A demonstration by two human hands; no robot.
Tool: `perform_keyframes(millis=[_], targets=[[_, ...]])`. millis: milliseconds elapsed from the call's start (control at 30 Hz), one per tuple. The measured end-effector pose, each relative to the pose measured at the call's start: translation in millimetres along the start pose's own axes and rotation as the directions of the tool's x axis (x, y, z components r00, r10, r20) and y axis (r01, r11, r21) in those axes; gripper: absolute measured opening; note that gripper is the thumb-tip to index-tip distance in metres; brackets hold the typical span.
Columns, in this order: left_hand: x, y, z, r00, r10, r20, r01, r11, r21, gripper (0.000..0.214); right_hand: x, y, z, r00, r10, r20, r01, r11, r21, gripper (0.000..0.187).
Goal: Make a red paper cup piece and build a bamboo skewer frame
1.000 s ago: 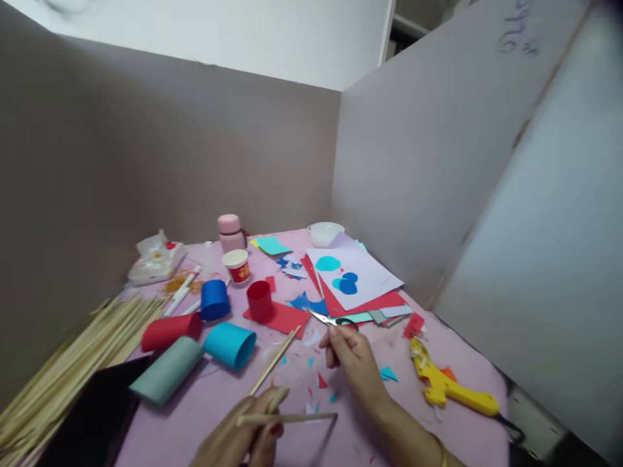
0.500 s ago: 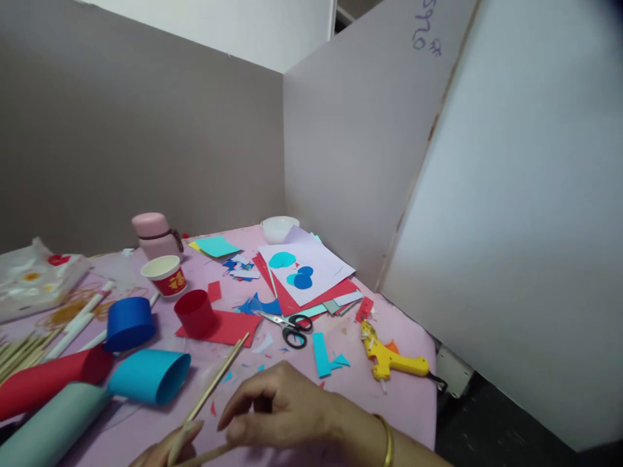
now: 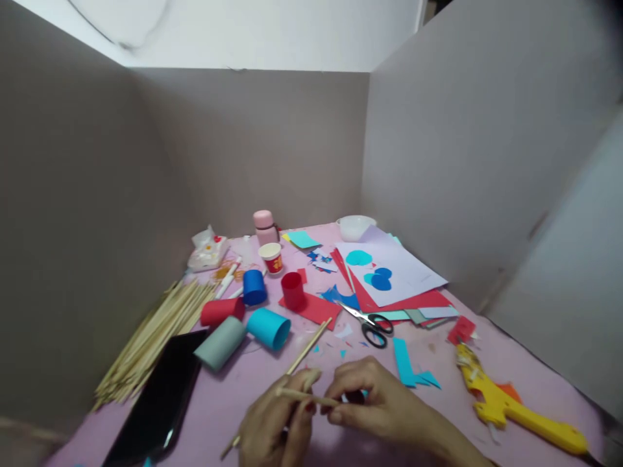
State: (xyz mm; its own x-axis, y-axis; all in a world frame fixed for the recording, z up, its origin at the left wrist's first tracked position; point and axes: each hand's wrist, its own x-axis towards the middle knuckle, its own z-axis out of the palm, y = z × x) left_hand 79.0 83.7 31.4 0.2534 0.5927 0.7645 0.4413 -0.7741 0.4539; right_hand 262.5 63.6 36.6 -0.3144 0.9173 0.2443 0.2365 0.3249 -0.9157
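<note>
My left hand [image 3: 277, 418] is closed around a pale wooden stick [image 3: 310, 345], which slants up and to the right across the table and pokes out below the hand too. A second wooden stick [image 3: 314, 398] lies crosswise between my hands. My right hand [image 3: 374, 395] pinches this one near its right end, while its left end rests at my left fingers. Whether the two sticks touch is hidden by the fingers. Just beyond the hands are a light-blue paper tube [image 3: 268, 329], a red paper sheet [image 3: 318, 310] and black-handled scissors [image 3: 372, 325].
A yellow glue gun [image 3: 516, 412] lies at right. To the left are a black phone [image 3: 158, 399], a bundle of wooden sticks [image 3: 156, 337] and a grey paper tube [image 3: 221, 344]. Farther back stand a paper cup [image 3: 271, 259], pink flask [image 3: 265, 228] and white bowl [image 3: 357, 227].
The view has swung left, bringing the phone and the stick bundle into sight. My left hand has come up into view, and both hands are now close together at the crosswise stick.
</note>
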Motion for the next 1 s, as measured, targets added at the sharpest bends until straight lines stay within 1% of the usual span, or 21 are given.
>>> perform_keyframes(millis=[167,300,433,500,567,700,767,833,867,933,967,1000], targets=[[5,10,-1.1,0.997,0.057,0.052,-0.055,0.997,-0.048,0.026,-1,3,1,1.0,0.001,0.026,0.0,1.0,-0.017,0.028],[9,16,0.0,0.995,0.101,0.027,-0.098,0.992,-0.081,0.027,-2,10,2,0.997,0.007,0.073,-0.006,1.0,-0.022,0.039],[3,13,0.0,0.997,0.069,0.043,-0.063,0.992,-0.111,0.027,-4,15,4,0.996,0.002,0.093,0.006,0.997,-0.079,0.046],[1,9,0.3,0.996,0.05,0.077,-0.039,0.989,-0.141,0.028,-4,17,5,0.995,0.006,0.096,0.005,0.993,-0.12,0.043],[-1,4,2.6,0.991,0.05,0.121,-0.025,0.98,-0.197,0.029,-4,17,7,0.997,0.026,0.077,-0.015,0.99,-0.142,0.035],[-2,-2,13.4,0.973,0.075,0.217,-0.014,0.963,-0.27,0.035,-3,16,7,0.999,0.045,0.027,-0.042,0.994,-0.1,0.025],[-4,-5,18.6,0.962,0.042,0.269,0.037,0.959,-0.282,0.039,-5,21,5,0.997,0.077,-0.023,-0.078,0.996,-0.048,0.022],[-6,-9,20.5,0.958,-0.032,0.284,0.114,0.954,-0.277,0.04,-6,31,1,0.98,0.149,-0.132,-0.145,0.989,0.039,0.022],[-5,-11,19.8,0.959,-0.079,0.273,0.157,0.948,-0.276,0.039,-6,35,-2,0.958,0.194,-0.209,-0.177,0.979,0.101,0.025],[-2,-16,15.7,0.948,-0.199,0.247,0.269,0.916,-0.296,0.038,-5,41,-6,0.893,0.291,-0.344,-0.216,0.946,0.24,0.032],[1,-18,12.9,0.934,-0.268,0.237,0.336,0.886,-0.32,0.038,-5,41,-7,0.854,0.322,-0.408,-0.207,0.931,0.3,0.036],[5,-21,10.1,0.911,-0.341,0.234,0.406,0.844,-0.35,0.037,-5,40,-8,0.829,0.342,-0.443,-0.193,0.917,0.349,0.039]])
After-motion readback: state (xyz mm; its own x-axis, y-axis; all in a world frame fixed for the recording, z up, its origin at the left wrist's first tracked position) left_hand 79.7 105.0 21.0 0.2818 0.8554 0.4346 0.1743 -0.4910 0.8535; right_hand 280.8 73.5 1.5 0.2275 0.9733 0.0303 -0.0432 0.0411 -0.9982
